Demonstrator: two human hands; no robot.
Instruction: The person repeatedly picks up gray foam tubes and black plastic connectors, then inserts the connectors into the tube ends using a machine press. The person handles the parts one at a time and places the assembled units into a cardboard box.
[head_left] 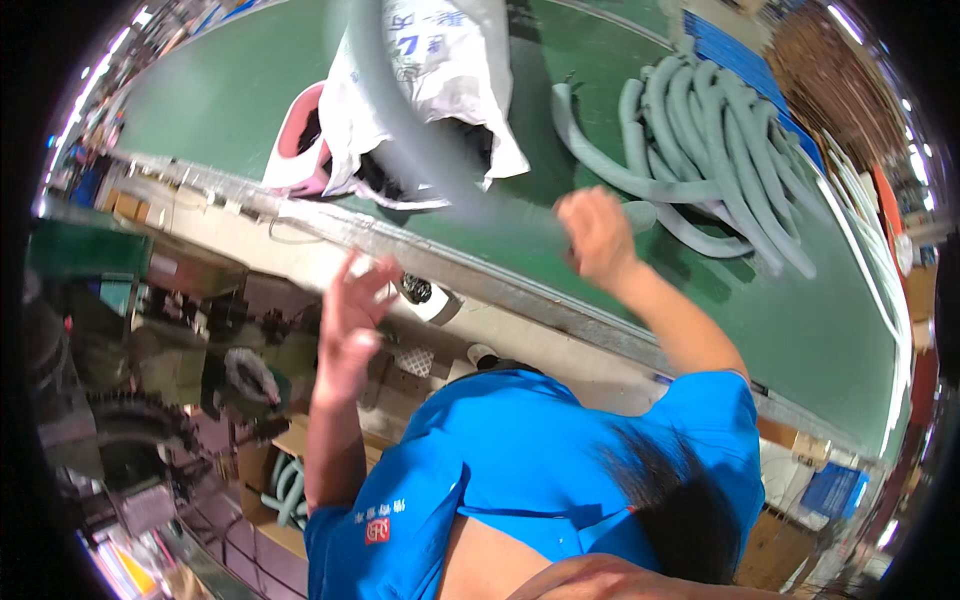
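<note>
A long grey-green foam tube (pixel 395 105), smeared by motion, curves down from the top edge of the picture. My right hand (pixel 597 238) is closed around it near its lower end, above the green table (pixel 590 265). Short of the table's near edge, my left hand (pixel 352 325) is raised with its fingers apart, holding nothing. Several similar tubes (pixel 700 150) lie in a curved heap to the right of my right hand. Behind the held tube stands a white printed sack (pixel 470 75) with dark pieces at its mouth.
Beside the sack sits a pink container (pixel 283 165) with dark contents. White strips (pixel 860 260) run along the table's right side, near stacked brown sheets (pixel 825 70). At lower left, a cardboard box (pixel 262 520) holds more tubes. Metal edging (pixel 480 265) lines the table's near side.
</note>
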